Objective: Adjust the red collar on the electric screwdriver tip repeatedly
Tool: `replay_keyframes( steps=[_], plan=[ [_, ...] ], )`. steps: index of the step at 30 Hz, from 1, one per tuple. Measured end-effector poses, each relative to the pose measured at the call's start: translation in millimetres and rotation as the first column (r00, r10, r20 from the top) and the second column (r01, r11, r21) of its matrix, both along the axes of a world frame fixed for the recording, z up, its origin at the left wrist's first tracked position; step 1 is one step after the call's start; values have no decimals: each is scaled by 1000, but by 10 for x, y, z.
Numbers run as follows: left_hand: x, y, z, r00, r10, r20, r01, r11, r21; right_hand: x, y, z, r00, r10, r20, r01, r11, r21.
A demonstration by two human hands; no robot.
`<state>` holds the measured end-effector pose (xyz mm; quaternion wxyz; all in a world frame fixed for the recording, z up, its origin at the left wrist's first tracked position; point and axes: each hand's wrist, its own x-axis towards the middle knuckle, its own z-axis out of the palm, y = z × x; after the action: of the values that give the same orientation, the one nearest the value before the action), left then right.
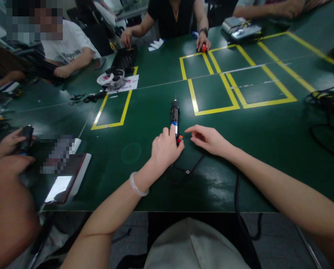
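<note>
An electric screwdriver (pixel 175 114) lies on the green table, its thin bit pointing away from me. It has a black body, a blue band and a silver section. My left hand (pixel 167 147) grips its rear part from above, with the thumb beside a small red-and-orange patch. The palm hides the tool's back end. Just to the right, my right hand (pixel 208 140) is held above the table with its index finger stretched out and nothing in it. A black cable (pixel 193 168) curves behind the tool, partly under my hands.
Yellow tape rectangles (pixel 217 112) mark the green table (pixel 155 194). At left lie a dark notebook (pixel 74 168) and a co-worker's hand (pixel 10 142) with a similar tool. A tape roll (pixel 105 79), a metal device (pixel 239 28) and tangled cables (pixel 326 104) are farther off. Several people sit around.
</note>
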<state>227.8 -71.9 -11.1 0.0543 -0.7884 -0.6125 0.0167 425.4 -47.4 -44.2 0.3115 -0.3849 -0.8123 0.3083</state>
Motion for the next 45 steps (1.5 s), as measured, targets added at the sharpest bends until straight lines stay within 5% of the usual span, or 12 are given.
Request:
replay_keyframes(
  steps=[4,8,13,16,19,30,45],
  plan=[
    [159,-19,-26,995,-94,32,94,996,0,-10,6,0,996,83,14,-83,996,21],
    [134,-22,-39,985,-148,89,152,987,-44,-20,22,7,992,25,-121,-49,979,-197],
    [74,-23,-55,983,-125,134,136,988,-76,-34,19,-3,933,-141,-332,-114,758,-642],
    [62,-19,-65,981,-128,145,140,987,-78,-30,21,-18,886,-232,-401,-165,651,-741],
    [51,-18,-70,979,-128,158,142,987,-81,-25,28,-21,866,-255,-429,-201,608,-768],
    [-8,-10,-143,966,-143,215,158,986,-55,47,40,29,888,-95,-449,-290,643,-709],
    [-7,-15,-150,966,-151,208,165,985,-52,35,73,-23,953,-66,-297,-143,765,-628]
  ],
)
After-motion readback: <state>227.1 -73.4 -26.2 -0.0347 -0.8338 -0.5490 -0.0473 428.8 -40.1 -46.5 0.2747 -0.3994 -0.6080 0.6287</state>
